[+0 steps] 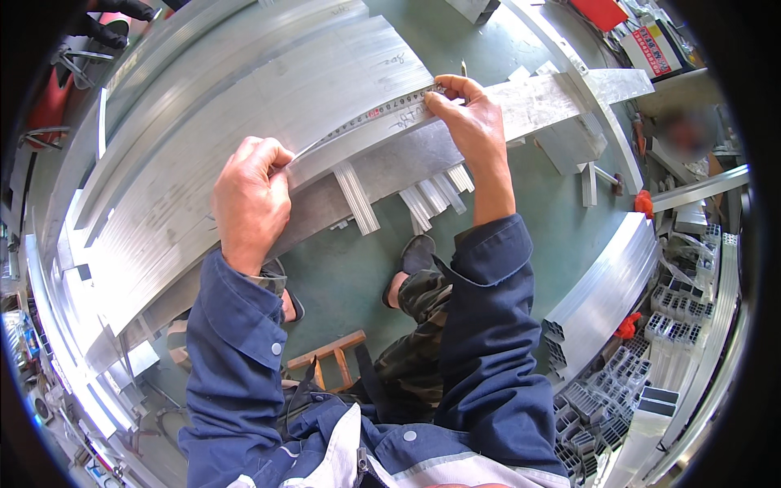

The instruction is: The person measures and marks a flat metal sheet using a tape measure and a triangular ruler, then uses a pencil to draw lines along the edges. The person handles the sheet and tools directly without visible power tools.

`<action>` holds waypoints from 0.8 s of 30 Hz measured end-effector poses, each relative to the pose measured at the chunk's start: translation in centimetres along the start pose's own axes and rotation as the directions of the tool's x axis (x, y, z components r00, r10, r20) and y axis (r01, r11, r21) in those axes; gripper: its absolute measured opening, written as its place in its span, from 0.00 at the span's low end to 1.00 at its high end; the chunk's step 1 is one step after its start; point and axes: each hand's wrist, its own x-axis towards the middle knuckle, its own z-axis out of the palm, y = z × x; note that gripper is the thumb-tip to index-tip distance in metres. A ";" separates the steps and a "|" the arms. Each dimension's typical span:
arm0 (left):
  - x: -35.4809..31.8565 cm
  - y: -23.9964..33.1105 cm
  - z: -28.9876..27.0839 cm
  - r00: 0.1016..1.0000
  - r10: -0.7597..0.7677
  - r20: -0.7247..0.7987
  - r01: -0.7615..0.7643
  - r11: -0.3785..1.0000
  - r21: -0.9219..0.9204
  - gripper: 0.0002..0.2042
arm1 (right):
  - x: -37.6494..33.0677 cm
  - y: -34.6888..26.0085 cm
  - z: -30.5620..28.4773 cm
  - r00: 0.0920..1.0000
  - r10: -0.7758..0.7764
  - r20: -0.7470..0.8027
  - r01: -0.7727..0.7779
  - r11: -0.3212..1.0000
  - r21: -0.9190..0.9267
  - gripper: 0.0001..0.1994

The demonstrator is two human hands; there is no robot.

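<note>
Pressing steel ruler (366, 115) flat along aluminium profile (382, 159) edge.

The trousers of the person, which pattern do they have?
Green-brown camouflage trousers, seen best in the head view.

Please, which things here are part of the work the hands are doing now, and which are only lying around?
In use:
- steel ruler, pressed flat by both hands
- aluminium profile under the ruler
- left hand at the ruler's near end
- right hand at its far end

Lying about:
- stacked profiles behind
- profile offcuts on the floor
- wooden stool
</note>
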 end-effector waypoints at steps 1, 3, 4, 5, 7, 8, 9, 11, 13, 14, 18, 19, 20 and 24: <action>0.0 -0.1 0.0 1.000 0.005 -0.002 -0.005 1.000 0.000 0.06 | 0.0 0.1 0.1 1.000 -0.012 -0.017 0.012 1.000 -0.006 0.22; -0.1 -0.1 0.0 1.000 -0.017 0.009 0.017 1.000 0.015 0.05 | 0.0 0.3 0.3 0.998 -0.038 -0.053 0.037 0.999 -0.017 0.21; -0.1 -0.2 0.0 1.000 -0.027 0.014 0.027 0.999 0.023 0.05 | 0.0 0.4 0.3 0.998 -0.034 -0.050 0.033 0.999 -0.021 0.21; -0.2 -0.2 0.0 1.000 -0.012 0.009 0.012 1.000 0.027 0.05 | 0.1 0.4 0.3 0.998 -0.030 -0.048 0.029 0.999 -0.024 0.21; -0.2 -0.6 0.1 1.000 0.020 -0.005 -0.020 0.999 0.032 0.05 | 0.1 0.4 0.3 0.999 -0.025 -0.047 0.023 0.999 -0.039 0.21; -0.3 -0.8 0.3 1.000 0.024 -0.007 -0.023 0.999 0.029 0.05 | 0.1 0.5 0.2 0.999 -0.021 -0.049 0.019 0.999 -0.048 0.22; -0.3 -1.0 0.5 0.999 0.032 -0.014 -0.032 0.999 0.033 0.04 | 0.3 0.6 0.2 0.998 -0.023 -0.051 0.021 0.999 -0.048 0.22; -0.3 -0.9 0.6 0.998 0.063 -0.017 -0.062 0.996 0.069 0.04 | 0.4 0.8 -0.1 0.998 -0.022 -0.054 0.020 0.999 -0.037 0.23; -0.6 -0.7 0.8 0.994 0.105 -0.010 -0.103 0.985 0.142 0.04 | 0.5 1.3 0.2 0.998 -0.024 -0.055 0.022 0.999 -0.032 0.24; -0.6 -0.6 0.8 0.985 0.172 -0.019 -0.164 0.962 0.216 0.06 | 0.5 1.3 0.1 0.998 -0.031 -0.047 0.028 0.998 -0.061 0.25; -0.4 0.0 0.6 0.990 0.135 0.031 -0.138 0.951 0.277 0.13 | 0.2 0.6 0.2 0.995 -0.070 -0.073 0.054 0.976 -0.209 0.27; -0.2 0.0 0.5 0.991 0.130 0.044 -0.137 0.950 0.282 0.14 | 0.2 0.2 0.0 0.990 -0.096 -0.100 0.074 0.975 -0.208 0.27; -0.1 0.2 0.5 0.991 0.123 0.055 -0.134 0.948 0.287 0.15 | 0.1 -0.1 -0.1 0.985 -0.122 -0.125 0.094 0.974 -0.206 0.27; 0.3 0.9 0.9 0.994 0.084 0.075 -0.097 0.976 0.197 0.21 | -0.7 -1.5 -0.5 0.954 -0.221 -0.203 0.204 0.974 -0.100 0.28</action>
